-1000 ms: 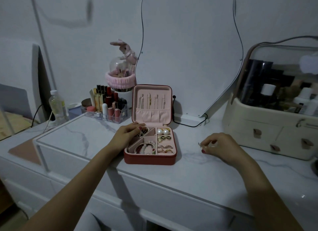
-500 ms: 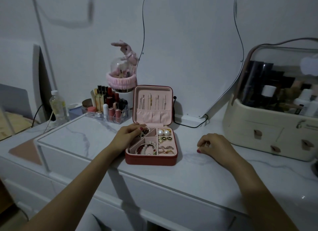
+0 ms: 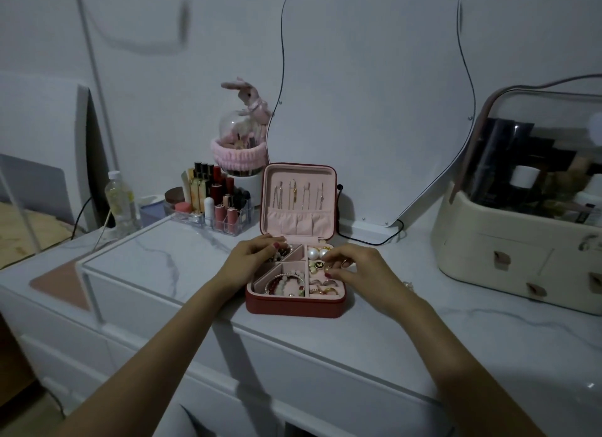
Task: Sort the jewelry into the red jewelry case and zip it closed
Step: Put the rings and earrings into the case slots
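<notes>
The red jewelry case (image 3: 294, 306) lies open on the marble top, its pink lid (image 3: 298, 223) upright with several necklaces hung inside. Beaded bracelets (image 3: 285, 283) fill the front left compartment, pearl earrings (image 3: 317, 253) the back right, and rings (image 3: 322, 288) the front right. My left hand (image 3: 252, 257) holds the case's back left corner, fingers curled over the rim above some beads. My right hand (image 3: 358, 267) hovers over the right compartments and pinches a small gold piece (image 3: 343, 263) between thumb and fingertips.
A small chain-like piece (image 3: 407, 285) lies on the marble right of the case. A clear lipstick organizer (image 3: 215, 208) and a plastic bottle (image 3: 120, 202) stand at the back left. A cream cosmetics box (image 3: 508, 257) sits on the right, and a mirror (image 3: 374, 111) leans behind the case.
My right hand has moved left from the bare marble to above the case's right side, carrying the small gold piece. My left hand has stayed on the case.
</notes>
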